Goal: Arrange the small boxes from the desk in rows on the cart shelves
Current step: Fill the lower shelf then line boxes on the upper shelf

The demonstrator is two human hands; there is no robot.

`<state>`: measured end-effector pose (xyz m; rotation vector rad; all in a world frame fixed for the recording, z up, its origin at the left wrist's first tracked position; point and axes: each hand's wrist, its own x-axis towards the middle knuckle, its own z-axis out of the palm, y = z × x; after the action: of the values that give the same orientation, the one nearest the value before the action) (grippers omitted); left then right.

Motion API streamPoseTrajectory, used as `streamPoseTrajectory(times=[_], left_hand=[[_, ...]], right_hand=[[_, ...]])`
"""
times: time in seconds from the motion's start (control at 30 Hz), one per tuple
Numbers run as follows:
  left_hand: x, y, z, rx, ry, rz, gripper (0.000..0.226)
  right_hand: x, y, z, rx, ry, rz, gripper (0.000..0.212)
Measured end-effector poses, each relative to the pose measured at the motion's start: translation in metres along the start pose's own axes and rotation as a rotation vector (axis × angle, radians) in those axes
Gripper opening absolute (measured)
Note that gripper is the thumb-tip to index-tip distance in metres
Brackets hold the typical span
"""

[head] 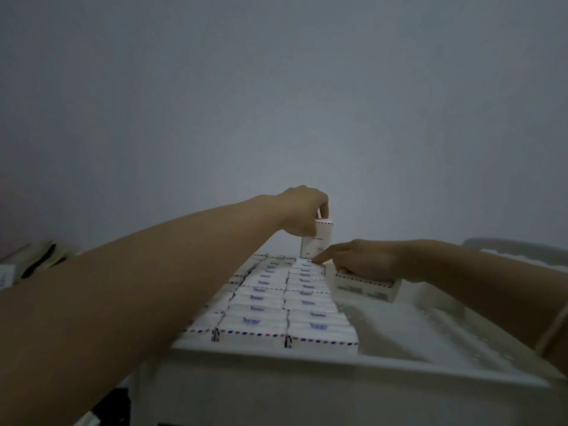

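Several small white boxes (276, 305) with red-and-blue dashed edges lie in tight rows on the white cart's top shelf (399, 327). My left hand (302, 210) holds one box (318, 239) upright from above, over the far end of the rows. My right hand (359, 259) grips a small stack of boxes (365, 285) just right of the rows, its forefinger stretched out and touching the far box of the right row. The left part of the rows is hidden behind my left forearm.
The shelf has a raised front rim (307, 359) and a perforated bare floor on its right half. A plain wall stands close behind the cart. Blurred beige and dark items (40, 259) lie at the far left.
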<state>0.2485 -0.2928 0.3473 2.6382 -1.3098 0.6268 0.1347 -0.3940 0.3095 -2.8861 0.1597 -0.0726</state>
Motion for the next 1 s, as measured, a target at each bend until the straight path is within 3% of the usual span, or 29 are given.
streamPoseTrajectory(times=[0.17,0.37,0.5,0.67,1.0], left_hand=[[0.006,0.001,0.007,-0.191,-0.206,-0.096,0.029],[0.009,0.001,0.017,-0.186,-0.318,-0.135,0.026],[0.004,0.000,0.012,-0.152,-0.246,-0.130,0.027],[-0.008,0.016,0.004,-0.218,0.007,-0.038,0.040],[-0.024,0.026,0.010,-0.014,-0.339,-0.102,0.026]], right_hand=[[0.000,0.000,0.001,-0.022,-0.008,-0.008,0.042],[0.006,0.012,-0.003,0.203,0.052,0.105,0.036],[0.000,0.022,-0.014,0.429,0.180,0.093,0.042],[-0.026,0.026,-0.025,0.600,0.094,0.101,0.033],[-0.104,0.017,-0.021,0.564,0.048,0.025,0.023]])
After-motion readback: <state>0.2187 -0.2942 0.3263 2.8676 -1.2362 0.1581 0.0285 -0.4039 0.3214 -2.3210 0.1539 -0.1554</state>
